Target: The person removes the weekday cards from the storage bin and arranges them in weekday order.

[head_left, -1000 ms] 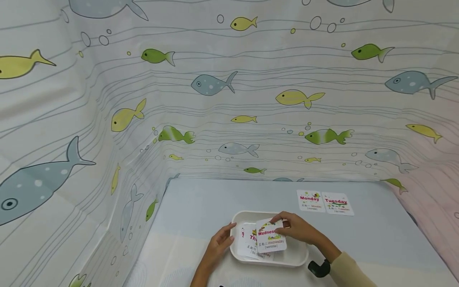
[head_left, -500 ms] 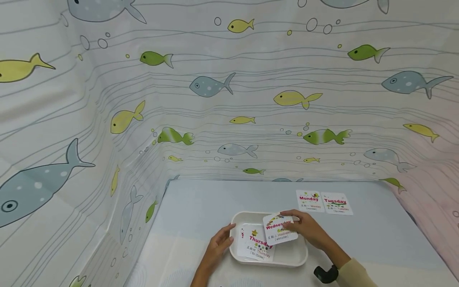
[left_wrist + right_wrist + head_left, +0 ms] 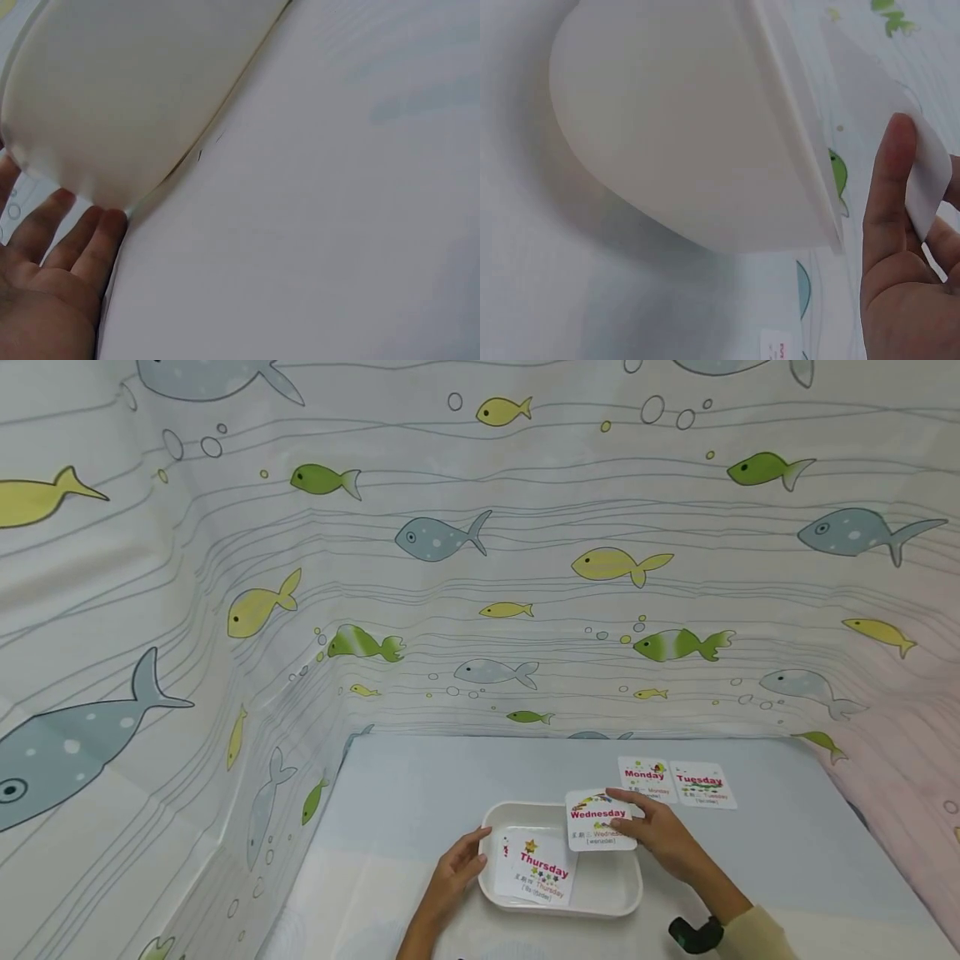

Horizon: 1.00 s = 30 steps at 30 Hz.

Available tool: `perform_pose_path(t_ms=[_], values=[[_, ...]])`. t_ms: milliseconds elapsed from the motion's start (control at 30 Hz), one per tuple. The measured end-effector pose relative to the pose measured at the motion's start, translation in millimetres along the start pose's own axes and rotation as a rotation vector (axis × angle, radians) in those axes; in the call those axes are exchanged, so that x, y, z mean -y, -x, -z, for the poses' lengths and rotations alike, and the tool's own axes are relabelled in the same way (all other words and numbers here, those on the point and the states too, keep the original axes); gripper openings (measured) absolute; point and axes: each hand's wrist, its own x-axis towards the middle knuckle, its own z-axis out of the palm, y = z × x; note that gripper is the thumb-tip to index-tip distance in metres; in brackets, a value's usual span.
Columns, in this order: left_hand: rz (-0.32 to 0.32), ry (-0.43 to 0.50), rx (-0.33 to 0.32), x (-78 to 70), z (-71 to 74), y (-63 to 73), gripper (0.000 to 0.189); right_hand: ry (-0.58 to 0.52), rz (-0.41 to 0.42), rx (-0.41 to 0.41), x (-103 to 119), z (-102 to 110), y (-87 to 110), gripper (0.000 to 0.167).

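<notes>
My right hand (image 3: 667,837) pinches the white "Wednesday" card (image 3: 596,815) between thumb and fingers, above the back right part of a white plastic tray (image 3: 615,893). The right wrist view has the card (image 3: 930,176) seen edge-on, with the thumb (image 3: 892,154) against one face. At the tray's left end, my left hand (image 3: 452,878) touches the rim with its fingertips. In the left wrist view its lightly bent fingers (image 3: 101,244) rest against the outer wall of the tray (image 3: 142,90). Inside the tray lies a "Thursday" card (image 3: 542,868), overlapping another white card mostly hidden below it.
Behind the tray to the right, a "Monday" card (image 3: 643,777) and a "Tuesday" card (image 3: 703,785) lie side by side on the pale table cover (image 3: 435,768). A fish-patterned curtain (image 3: 525,585) surrounds the table. A dark strap (image 3: 695,935) sits by the right wrist.
My right hand has lifted the "Wednesday" card off the stack and carried it right and back, straightening it. The "Thursday" card is now uncovered. The left hand stays at the tray's end.
</notes>
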Motion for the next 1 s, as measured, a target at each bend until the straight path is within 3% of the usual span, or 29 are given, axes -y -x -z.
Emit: perform_pose_path(t_ms=[167, 600, 1000], values=[[0.044, -0.013, -0.02, -0.4, 0.5, -0.2, 0.043, -0.033, 0.001, -0.049, -0.9, 9.7, 0.8, 0.068], [0.029, 0.007, -0.009, -1.5, -1.0, -0.6, 0.043, -0.154, -0.027, -0.211, -11.5, 39.2, 2.6, 0.065], [0.031, 0.003, -0.013, -0.6, 0.5, -0.5, 0.044, -0.168, -0.066, -0.232, -11.4, 63.2, 5.9, 0.074]])
